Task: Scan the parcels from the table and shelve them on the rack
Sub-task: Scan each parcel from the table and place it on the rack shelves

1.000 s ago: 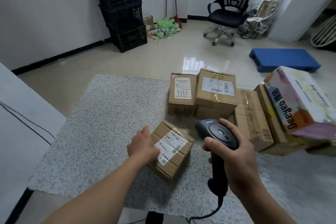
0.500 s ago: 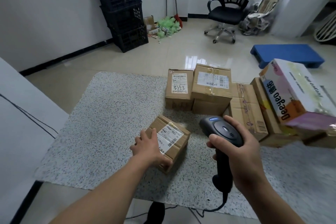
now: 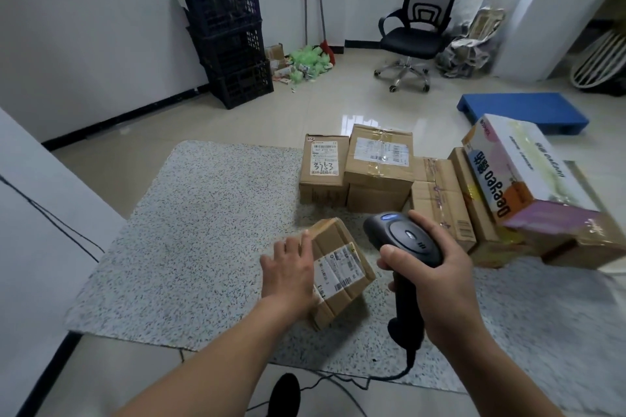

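Note:
A small cardboard parcel (image 3: 342,267) with a white barcode label lies near the front of the speckled table (image 3: 203,230). My left hand (image 3: 288,271) rests on its left side, fingers stretched along the edge and thumb hidden. My right hand (image 3: 437,274) grips a black handheld scanner (image 3: 403,240), its head just right of and above the parcel. Behind stand a box marked 3753 (image 3: 323,169) and a taped box (image 3: 379,166). The rack is out of view.
More cartons (image 3: 440,200) and a colourful Deeyeo box (image 3: 515,173) crowd the table's right side. On the floor beyond are stacked black crates (image 3: 230,37), an office chair (image 3: 416,30) and a blue pallet (image 3: 521,112). The scanner cable (image 3: 338,382) trails below the table's front edge.
The parcel has turned under my left hand, its label now facing more towards the scanner. My left hand slid further along its left edge. The scanner stayed in about the same place.

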Available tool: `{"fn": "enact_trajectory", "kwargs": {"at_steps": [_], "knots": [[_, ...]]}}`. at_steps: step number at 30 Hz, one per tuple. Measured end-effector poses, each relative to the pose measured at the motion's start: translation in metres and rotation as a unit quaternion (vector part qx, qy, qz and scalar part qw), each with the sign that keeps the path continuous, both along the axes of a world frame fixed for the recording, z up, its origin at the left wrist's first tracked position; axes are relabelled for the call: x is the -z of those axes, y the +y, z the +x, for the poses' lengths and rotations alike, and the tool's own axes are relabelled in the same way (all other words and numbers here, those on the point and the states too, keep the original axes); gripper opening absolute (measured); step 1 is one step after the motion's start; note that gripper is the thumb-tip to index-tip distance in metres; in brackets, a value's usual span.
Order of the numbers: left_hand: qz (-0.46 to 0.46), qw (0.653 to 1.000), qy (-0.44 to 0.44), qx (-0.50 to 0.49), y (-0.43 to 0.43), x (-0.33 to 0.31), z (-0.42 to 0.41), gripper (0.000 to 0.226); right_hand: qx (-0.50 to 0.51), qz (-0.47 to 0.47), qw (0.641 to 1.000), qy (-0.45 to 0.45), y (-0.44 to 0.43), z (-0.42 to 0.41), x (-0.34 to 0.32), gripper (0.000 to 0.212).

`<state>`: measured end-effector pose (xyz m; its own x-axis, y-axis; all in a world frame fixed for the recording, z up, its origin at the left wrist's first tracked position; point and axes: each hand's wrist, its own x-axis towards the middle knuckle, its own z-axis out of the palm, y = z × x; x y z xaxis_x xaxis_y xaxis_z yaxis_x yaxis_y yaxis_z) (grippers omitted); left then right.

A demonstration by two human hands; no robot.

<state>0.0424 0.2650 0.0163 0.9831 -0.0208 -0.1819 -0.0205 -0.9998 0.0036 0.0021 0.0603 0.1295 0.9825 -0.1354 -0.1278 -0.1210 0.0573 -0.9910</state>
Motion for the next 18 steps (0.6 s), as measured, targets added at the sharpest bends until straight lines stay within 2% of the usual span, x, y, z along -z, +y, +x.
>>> {"fn": "enact_trajectory", "kwargs": {"at_steps": [3,5,8,11,15,18], "knots": [[-0.058,0.998,-0.028,0.022,-0.004,-0.005,0.003,0.069,0.010,-0.003,1.000,-0.004,-0.008,-0.008,-0.002,0.079],[-0.109,0.994,-0.011,0.016,-0.007,-0.011,0.007,0.054,0.015,-0.004,1.000,-0.005,-0.011,-0.012,-0.003,0.080],[-0.161,0.982,0.094,-0.019,-0.013,-0.022,0.014,0.052,0.016,-0.003,1.000,-0.008,-0.014,-0.019,-0.003,0.076],[-0.168,0.968,0.183,-0.028,-0.018,-0.032,0.019,0.050,0.026,-0.009,1.000,-0.010,-0.015,-0.025,-0.003,0.074],[-0.162,0.964,0.210,0.009,-0.023,-0.034,0.020,0.052,0.038,-0.010,0.999,-0.012,-0.014,-0.030,-0.009,0.079],[-0.190,0.959,0.211,-0.005,-0.019,-0.033,0.021,0.065,0.055,-0.017,0.998,-0.014,-0.012,-0.030,-0.016,0.089]]}}
